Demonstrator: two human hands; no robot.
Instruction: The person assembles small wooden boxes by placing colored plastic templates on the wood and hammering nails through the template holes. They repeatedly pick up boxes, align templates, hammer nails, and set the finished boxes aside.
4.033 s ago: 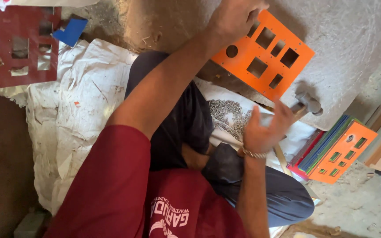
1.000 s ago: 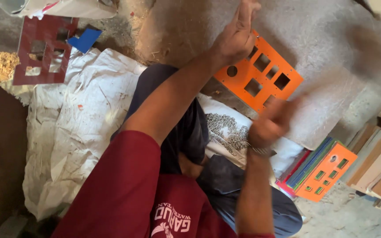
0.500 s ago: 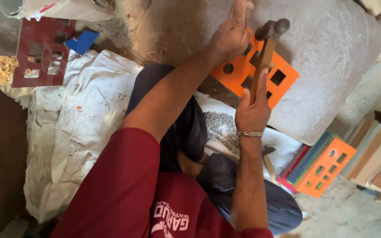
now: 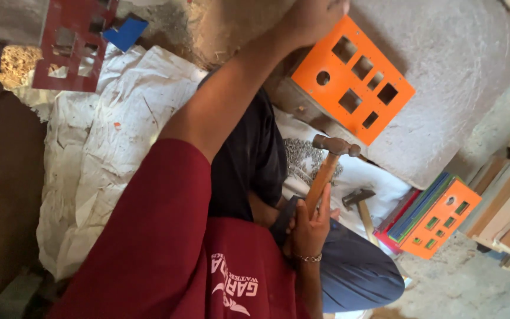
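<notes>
Right hand (image 4: 309,227), nearest the camera, wrapped firmly around the wooden handle of a hammer (image 4: 327,167); head raised, pointing to 2 o'clock, hanging clear of the work. Second hammer (image 4: 359,204) lies at 3 o'clock of that hand on the white sheet (image 4: 95,147). Farther out, at 12 o'clock, left hand (image 4: 314,18) presses the top edge of the orange panel (image 4: 352,77) with cut-out windows, lying on a grey slab (image 4: 455,77); fingers cropped, so how tightly they are closed cannot be told. Stack of coloured panels (image 4: 435,215) at 3 o'clock.

Risk: steadying fingers sit close to the strike zone; a glancing blow could hit them or dent the panel.
</notes>
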